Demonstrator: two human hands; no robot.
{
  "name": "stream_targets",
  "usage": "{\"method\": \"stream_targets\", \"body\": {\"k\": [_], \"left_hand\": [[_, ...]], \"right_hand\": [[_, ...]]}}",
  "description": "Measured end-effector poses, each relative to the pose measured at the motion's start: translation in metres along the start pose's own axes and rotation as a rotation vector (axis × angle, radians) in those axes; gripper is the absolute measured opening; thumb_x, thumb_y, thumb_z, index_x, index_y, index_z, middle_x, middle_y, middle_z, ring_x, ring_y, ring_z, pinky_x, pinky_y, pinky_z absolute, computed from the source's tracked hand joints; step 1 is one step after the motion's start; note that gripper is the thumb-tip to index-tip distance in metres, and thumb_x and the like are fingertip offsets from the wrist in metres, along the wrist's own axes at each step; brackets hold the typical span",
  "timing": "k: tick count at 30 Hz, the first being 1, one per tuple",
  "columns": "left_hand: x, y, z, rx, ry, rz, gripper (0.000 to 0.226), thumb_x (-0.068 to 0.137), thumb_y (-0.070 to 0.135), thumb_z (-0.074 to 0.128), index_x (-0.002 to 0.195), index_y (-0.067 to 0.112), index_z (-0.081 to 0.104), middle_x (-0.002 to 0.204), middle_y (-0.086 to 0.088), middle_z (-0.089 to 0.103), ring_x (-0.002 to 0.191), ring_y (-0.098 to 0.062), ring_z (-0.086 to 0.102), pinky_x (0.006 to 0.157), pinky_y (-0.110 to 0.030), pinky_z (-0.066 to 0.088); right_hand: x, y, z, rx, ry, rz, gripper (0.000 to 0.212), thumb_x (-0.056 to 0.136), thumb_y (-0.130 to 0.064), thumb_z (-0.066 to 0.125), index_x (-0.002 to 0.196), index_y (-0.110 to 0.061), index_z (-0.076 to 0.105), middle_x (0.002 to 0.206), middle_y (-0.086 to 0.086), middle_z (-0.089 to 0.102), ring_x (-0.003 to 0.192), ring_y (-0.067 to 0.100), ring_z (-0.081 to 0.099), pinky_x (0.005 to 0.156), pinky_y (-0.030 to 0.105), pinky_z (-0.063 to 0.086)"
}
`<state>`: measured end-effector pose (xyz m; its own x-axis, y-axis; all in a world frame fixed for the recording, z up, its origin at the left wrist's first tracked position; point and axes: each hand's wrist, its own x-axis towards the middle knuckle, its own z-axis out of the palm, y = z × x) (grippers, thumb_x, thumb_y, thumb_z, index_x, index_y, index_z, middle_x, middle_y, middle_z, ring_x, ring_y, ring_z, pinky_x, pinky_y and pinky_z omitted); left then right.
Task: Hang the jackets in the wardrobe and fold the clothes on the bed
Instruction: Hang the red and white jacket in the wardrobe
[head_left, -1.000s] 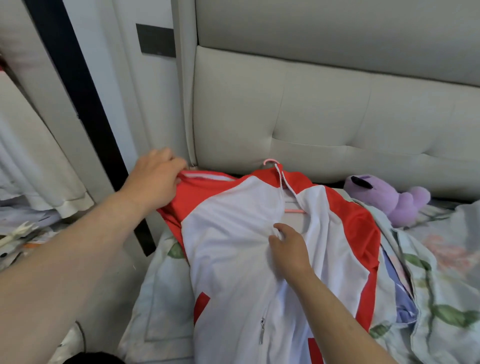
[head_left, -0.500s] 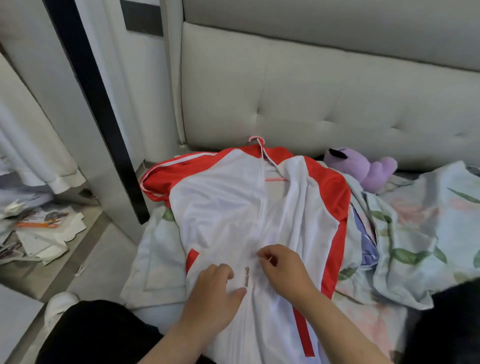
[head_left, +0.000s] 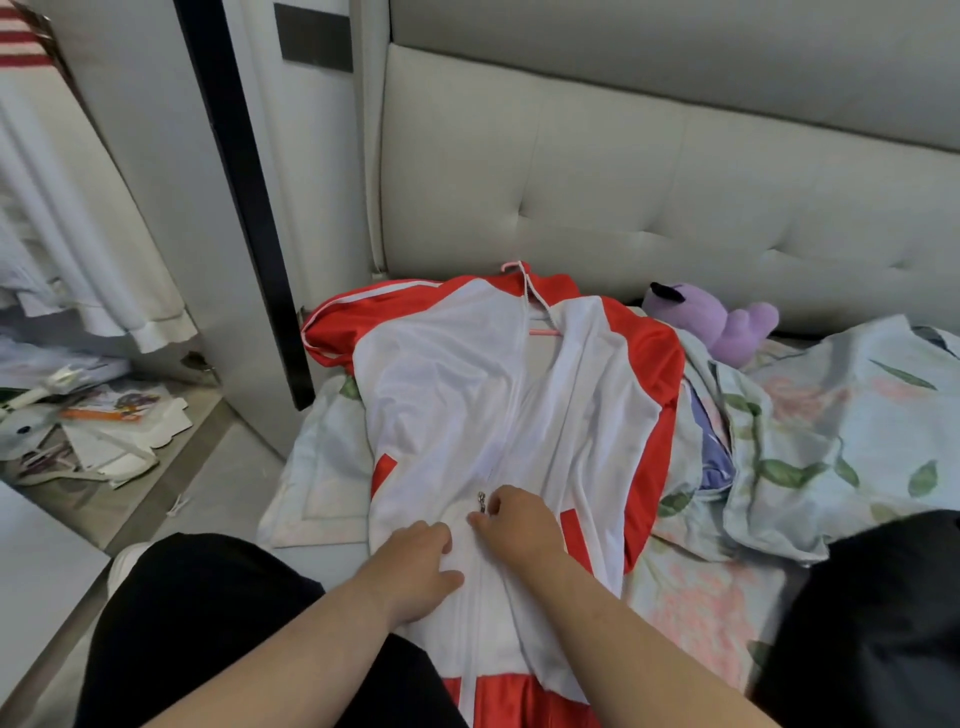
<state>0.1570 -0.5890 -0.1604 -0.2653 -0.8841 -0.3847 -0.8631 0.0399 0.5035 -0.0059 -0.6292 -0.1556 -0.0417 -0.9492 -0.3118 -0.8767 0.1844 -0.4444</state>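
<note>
No writing, label or number here is legible.

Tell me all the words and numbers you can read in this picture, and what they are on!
No words or numbers can be read anywhere.
On the papers lying on the floor: colourful print, too blurred to read.
On the jacket: no lettering or logo shows.
On the dark wall plate: nothing written.
</note>
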Motion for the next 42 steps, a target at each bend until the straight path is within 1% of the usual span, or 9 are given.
{"method": "stream_targets", "body": {"k": [2, 5, 11, 14, 17, 23, 31, 39, 42], "left_hand": [[-0.003, 0.0, 0.0, 0.005, -0.001, 0.001, 0.037, 0.094, 0.045, 0.055, 0.122, 0.021, 0.051, 0.112, 0.004, 0.045, 0.101, -0.013, 0.041, 0.088, -0.027, 0.039], [-0.005, 0.0, 0.0, -0.016, 0.008, 0.004, 0.037, 0.096, 0.047, 0.052, 0.122, 0.021, 0.052, 0.108, 0.005, 0.044, 0.101, -0.012, 0.043, 0.087, -0.026, 0.039], [0.011, 0.03, -0.02, -0.345, 0.211, 0.044, 0.044, 0.095, 0.038, 0.06, 0.133, 0.02, 0.051, 0.122, 0.005, 0.053, 0.11, -0.012, 0.053, 0.093, -0.022, 0.041], [0.019, 0.05, -0.027, -0.458, 0.279, 0.08, 0.019, 0.09, 0.029, 0.066, 0.089, 0.011, 0.06, 0.079, 0.008, 0.053, 0.072, -0.009, 0.05, 0.067, -0.023, 0.04], [0.019, 0.055, -0.03, -0.553, 0.326, 0.103, 0.05, 0.086, 0.022, 0.071, 0.058, 0.019, 0.03, 0.053, 0.009, 0.024, 0.053, -0.009, 0.023, 0.05, -0.021, 0.021], [0.014, 0.05, -0.036, -0.692, 0.288, 0.032, 0.036, 0.075, 0.022, 0.082, 0.064, 0.017, 0.048, 0.059, 0.005, 0.036, 0.054, -0.01, 0.034, 0.054, -0.022, 0.032], [0.01, 0.037, -0.032, -0.691, 0.247, -0.041, 0.035, 0.071, 0.019, 0.085, 0.061, 0.018, 0.052, 0.056, 0.01, 0.047, 0.053, -0.006, 0.046, 0.059, -0.023, 0.041], [0.007, 0.024, -0.021, -0.552, 0.176, -0.08, 0.034, 0.068, 0.027, 0.088, 0.062, 0.02, 0.055, 0.059, 0.01, 0.052, 0.046, 0.004, 0.047, 0.047, -0.01, 0.035], [0.008, 0.022, -0.021, -0.508, 0.118, -0.091, 0.033, 0.067, 0.03, 0.088, 0.063, 0.022, 0.056, 0.061, 0.011, 0.055, 0.051, 0.003, 0.05, 0.048, -0.009, 0.036]], "right_hand": [[0.002, 0.002, -0.003, -0.017, 0.004, -0.005, 0.015, 0.093, -0.03, 0.054, 0.081, -0.021, 0.054, 0.087, -0.002, 0.061, 0.083, 0.019, 0.058, 0.073, 0.03, 0.048], [-0.003, 0.004, -0.014, -0.03, 0.009, -0.068, 0.024, 0.094, -0.02, 0.048, 0.07, -0.022, 0.046, 0.079, -0.002, 0.056, 0.076, 0.019, 0.052, 0.065, 0.029, 0.04], [-0.03, 0.001, -0.048, 0.086, 0.138, -0.328, 0.018, 0.096, -0.014, 0.049, 0.081, -0.012, 0.057, 0.071, 0.001, 0.061, 0.067, 0.019, 0.055, 0.065, 0.037, 0.047], [-0.038, -0.003, -0.064, 0.141, 0.145, -0.42, 0.017, 0.095, -0.011, 0.053, 0.083, -0.014, 0.065, 0.076, -0.006, 0.062, 0.073, 0.01, 0.056, 0.069, 0.025, 0.046], [-0.036, -0.003, -0.077, 0.143, 0.215, -0.426, 0.018, 0.094, -0.011, 0.054, 0.083, -0.013, 0.067, 0.077, -0.007, 0.064, 0.075, 0.009, 0.058, 0.07, 0.022, 0.046], [-0.026, -0.002, -0.085, 0.125, 0.246, -0.406, 0.016, 0.092, -0.011, 0.058, 0.082, -0.012, 0.069, 0.074, -0.009, 0.064, 0.072, 0.006, 0.058, 0.066, 0.018, 0.045], [-0.01, -0.013, -0.085, 0.152, 0.239, -0.345, 0.017, 0.093, -0.01, 0.056, 0.083, -0.011, 0.07, 0.075, -0.009, 0.064, 0.071, 0.004, 0.058, 0.064, 0.012, 0.043], [0.007, -0.014, -0.088, 0.124, 0.239, -0.289, 0.018, 0.092, -0.008, 0.054, 0.083, -0.01, 0.069, 0.074, -0.007, 0.064, 0.068, 0.007, 0.056, 0.06, 0.02, 0.041], [0.01, -0.008, -0.087, 0.158, 0.255, -0.253, 0.018, 0.092, -0.009, 0.056, 0.079, -0.014, 0.068, 0.071, -0.011, 0.062, 0.066, 0.003, 0.056, 0.057, 0.011, 0.037]]}}
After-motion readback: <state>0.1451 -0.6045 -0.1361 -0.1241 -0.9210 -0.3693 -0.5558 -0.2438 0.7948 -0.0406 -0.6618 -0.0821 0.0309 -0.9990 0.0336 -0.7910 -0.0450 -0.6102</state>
